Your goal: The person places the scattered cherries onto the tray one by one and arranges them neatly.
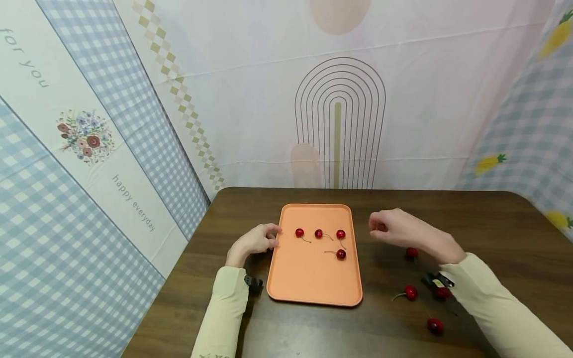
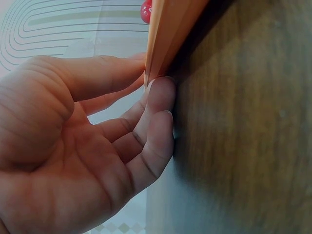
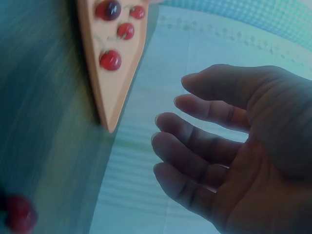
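An orange tray (image 1: 313,283) lies on the table with several red cherries in its upper half, among them a cherry (image 1: 341,254) at the right with its stem pointing left. My left hand (image 1: 256,240) holds the tray's left edge; in the left wrist view the thumb (image 2: 112,73) meets the rim and curled fingertips (image 2: 162,95) sit against the outer wall. To the right of the tray, my right hand (image 1: 398,228) hovers over the table with nothing in it, fingers loosely bent and thumb apart from them in the right wrist view.
Several loose cherries lie on the table at the right, including a cherry (image 1: 410,292) with its stem to the left and another cherry (image 1: 434,326) near the front. The right forearm (image 1: 497,303) passes over part of this group. A patterned cloth (image 1: 259,124) hangs behind the table (image 1: 250,204).
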Motion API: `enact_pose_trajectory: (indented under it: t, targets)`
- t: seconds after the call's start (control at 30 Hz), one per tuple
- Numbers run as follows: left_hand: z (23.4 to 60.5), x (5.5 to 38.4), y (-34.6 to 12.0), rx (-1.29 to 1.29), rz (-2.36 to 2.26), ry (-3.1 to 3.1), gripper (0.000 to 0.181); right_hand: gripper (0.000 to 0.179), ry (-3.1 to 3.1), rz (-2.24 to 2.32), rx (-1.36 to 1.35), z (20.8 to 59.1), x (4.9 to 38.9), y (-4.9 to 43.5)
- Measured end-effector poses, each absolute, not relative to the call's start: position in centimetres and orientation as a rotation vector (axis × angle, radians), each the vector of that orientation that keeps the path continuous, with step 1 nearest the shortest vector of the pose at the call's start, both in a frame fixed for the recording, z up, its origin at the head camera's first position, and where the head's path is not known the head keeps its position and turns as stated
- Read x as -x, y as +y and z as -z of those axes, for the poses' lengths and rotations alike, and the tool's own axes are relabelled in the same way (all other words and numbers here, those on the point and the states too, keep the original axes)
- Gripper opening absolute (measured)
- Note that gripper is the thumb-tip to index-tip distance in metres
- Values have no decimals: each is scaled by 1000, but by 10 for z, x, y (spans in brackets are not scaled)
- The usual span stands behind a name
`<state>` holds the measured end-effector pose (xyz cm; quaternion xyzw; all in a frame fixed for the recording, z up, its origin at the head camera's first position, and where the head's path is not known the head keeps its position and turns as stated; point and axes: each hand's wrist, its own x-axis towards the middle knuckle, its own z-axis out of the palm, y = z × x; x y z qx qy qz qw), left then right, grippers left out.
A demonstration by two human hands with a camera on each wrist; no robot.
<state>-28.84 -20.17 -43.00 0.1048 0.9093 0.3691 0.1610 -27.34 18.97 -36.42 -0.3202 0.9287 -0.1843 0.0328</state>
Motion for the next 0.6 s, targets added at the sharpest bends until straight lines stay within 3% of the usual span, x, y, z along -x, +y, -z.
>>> enact_pose_trajectory:
  t: [0.6]
  targets:
    - [429,288,-201,-268,-1050,2594,34,5,2873,505,899,382,255,251]
